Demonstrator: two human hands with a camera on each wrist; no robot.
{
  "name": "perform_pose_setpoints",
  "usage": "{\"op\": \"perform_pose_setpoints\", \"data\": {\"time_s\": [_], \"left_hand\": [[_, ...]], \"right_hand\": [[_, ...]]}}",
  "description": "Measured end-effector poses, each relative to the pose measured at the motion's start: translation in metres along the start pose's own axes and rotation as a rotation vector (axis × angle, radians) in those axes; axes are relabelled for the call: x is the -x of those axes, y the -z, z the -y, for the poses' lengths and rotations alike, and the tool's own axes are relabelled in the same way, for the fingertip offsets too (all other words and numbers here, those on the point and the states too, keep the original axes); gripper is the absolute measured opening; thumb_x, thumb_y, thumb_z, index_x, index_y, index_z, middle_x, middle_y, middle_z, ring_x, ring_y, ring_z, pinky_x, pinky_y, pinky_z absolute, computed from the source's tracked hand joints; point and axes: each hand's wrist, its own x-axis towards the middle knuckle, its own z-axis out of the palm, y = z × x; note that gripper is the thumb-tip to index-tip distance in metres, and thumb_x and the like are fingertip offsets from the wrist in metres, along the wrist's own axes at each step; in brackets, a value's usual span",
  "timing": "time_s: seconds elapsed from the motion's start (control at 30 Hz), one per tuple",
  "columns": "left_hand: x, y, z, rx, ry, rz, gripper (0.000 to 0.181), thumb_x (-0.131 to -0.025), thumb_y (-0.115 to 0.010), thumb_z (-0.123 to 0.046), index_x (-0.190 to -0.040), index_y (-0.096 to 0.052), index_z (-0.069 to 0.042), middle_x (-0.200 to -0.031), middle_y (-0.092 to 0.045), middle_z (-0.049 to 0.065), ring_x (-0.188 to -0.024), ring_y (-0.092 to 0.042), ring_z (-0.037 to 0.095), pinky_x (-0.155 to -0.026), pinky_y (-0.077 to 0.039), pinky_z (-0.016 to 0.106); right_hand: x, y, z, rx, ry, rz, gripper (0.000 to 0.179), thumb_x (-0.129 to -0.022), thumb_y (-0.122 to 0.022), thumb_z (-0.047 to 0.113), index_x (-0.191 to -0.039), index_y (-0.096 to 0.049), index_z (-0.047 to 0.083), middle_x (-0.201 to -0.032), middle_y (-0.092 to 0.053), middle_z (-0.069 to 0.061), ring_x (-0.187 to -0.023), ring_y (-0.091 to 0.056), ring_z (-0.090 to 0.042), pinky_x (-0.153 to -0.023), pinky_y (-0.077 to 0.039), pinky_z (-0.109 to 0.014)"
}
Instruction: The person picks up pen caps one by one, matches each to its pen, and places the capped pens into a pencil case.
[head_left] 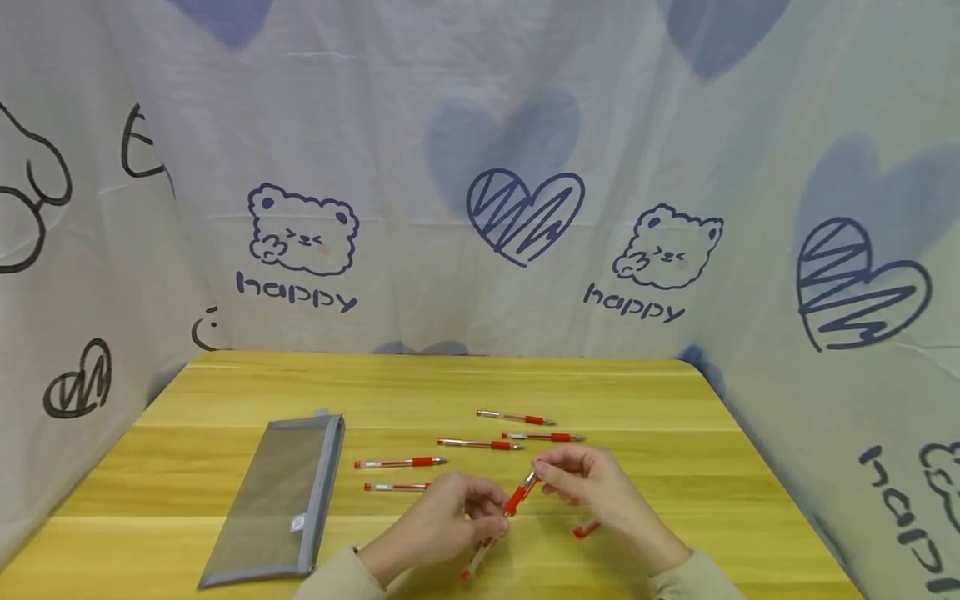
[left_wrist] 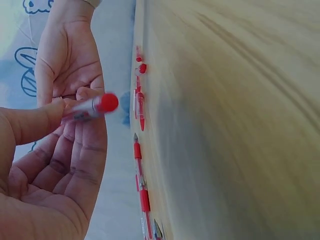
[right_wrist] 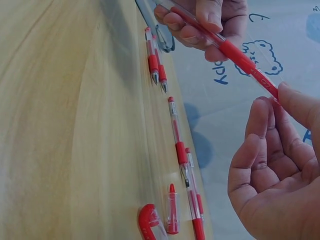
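Note:
A red gel pen point(head_left: 517, 497) is held at a slant between the two hands above the table. My left hand point(head_left: 453, 518) grips its clear barrel, and the red end point(left_wrist: 108, 102) points toward the camera in the left wrist view. My right hand point(head_left: 596, 486) pinches the other end of the pen past the red grip point(right_wrist: 239, 57) between thumb and finger. In the right wrist view, a clear pen cap with a red clip point(right_wrist: 172, 212) and a curved red piece point(right_wrist: 148, 220) lie on the table below the right hand.
Several uncapped red pens, among them one pen point(head_left: 401, 462), lie on the wooden table point(head_left: 637, 392) beyond the hands. A grey mesh zip pouch point(head_left: 262, 500) lies flat on the left. Printed cloth point(head_left: 405, 125) hangs behind and beside the table.

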Motion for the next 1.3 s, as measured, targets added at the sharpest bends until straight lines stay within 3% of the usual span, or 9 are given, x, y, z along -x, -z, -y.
{"op": "perform_pose_setpoints", "data": {"time_s": [0.5,0.77,0.97,1.13,1.3], "left_hand": [[0.0,0.004,-0.009,0.021,0.012,-0.014,0.007,-0.1,-0.075,-0.007,-0.101,-0.079,-0.002,-0.084,-0.076,0.009,-0.068,-0.064,0.012,-0.057,-0.048,0.022],[-0.004,0.001,-0.011,0.055,0.011,-0.003,0.008,-0.1,-0.075,-0.008,-0.101,-0.078,-0.001,-0.084,-0.076,0.006,-0.066,-0.061,0.011,-0.056,-0.048,0.022],[-0.004,0.002,-0.012,0.082,0.025,0.001,0.01,-0.1,-0.074,-0.008,-0.102,-0.077,0.001,-0.085,-0.076,0.005,-0.067,-0.062,0.012,-0.057,-0.05,0.022],[-0.005,0.002,-0.011,0.106,0.033,0.005,0.011,-0.1,-0.074,-0.008,-0.103,-0.077,0.001,-0.084,-0.075,0.005,-0.068,-0.063,0.014,-0.058,-0.054,0.027],[-0.005,0.002,-0.011,0.123,0.033,0.003,0.011,-0.1,-0.074,-0.007,-0.104,-0.077,0.002,-0.084,-0.076,0.005,-0.068,-0.064,0.014,-0.059,-0.055,0.027]], "right_hand": [[-0.001,-0.002,0.008,0.0,0.027,0.033,0.041,-0.107,-0.069,0.028,-0.13,-0.069,-0.005,-0.107,-0.077,0.003,-0.102,-0.075,-0.013,-0.093,-0.062,-0.031],[0.003,0.004,0.008,0.034,0.018,0.026,0.039,-0.106,-0.071,0.029,-0.126,-0.07,-0.004,-0.101,-0.075,0.007,-0.086,-0.067,-0.011,-0.076,-0.055,-0.026],[0.002,0.005,0.008,0.03,0.019,0.026,0.038,-0.106,-0.071,0.028,-0.125,-0.07,-0.004,-0.1,-0.075,0.007,-0.082,-0.066,-0.008,-0.076,-0.057,-0.025],[0.003,0.004,0.01,0.046,0.003,0.006,0.04,-0.106,-0.071,0.031,-0.126,-0.07,-0.004,-0.099,-0.074,0.007,-0.077,-0.058,-0.011,-0.07,-0.05,-0.027],[0.003,0.003,0.011,0.04,0.005,-0.001,0.042,-0.106,-0.071,0.03,-0.126,-0.068,-0.006,-0.099,-0.074,0.008,-0.08,-0.059,-0.011,-0.073,-0.05,-0.027]]}}
